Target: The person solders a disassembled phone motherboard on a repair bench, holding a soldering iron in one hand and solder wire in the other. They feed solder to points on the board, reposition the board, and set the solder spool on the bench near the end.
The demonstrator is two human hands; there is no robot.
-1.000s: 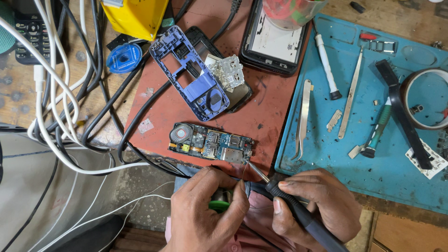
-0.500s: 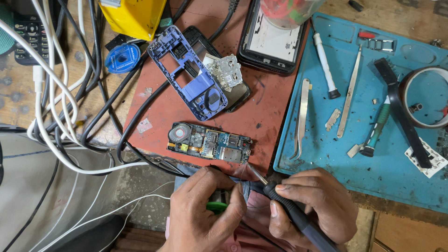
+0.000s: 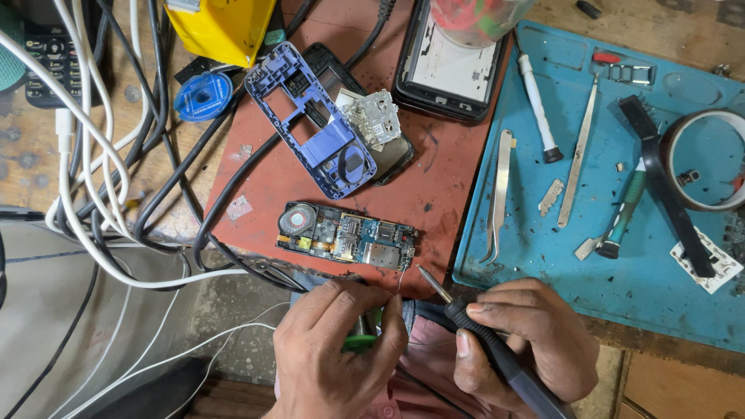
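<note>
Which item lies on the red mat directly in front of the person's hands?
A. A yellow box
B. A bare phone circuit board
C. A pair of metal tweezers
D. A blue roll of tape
B. The bare circuit board lies flat on the red mat just beyond the left hand and the right hand, which grips a soldering iron whose tip points toward the board's corner.

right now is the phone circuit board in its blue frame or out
Out: the circuit board lies bare on the red mat, apart from the empty blue frame.
</note>
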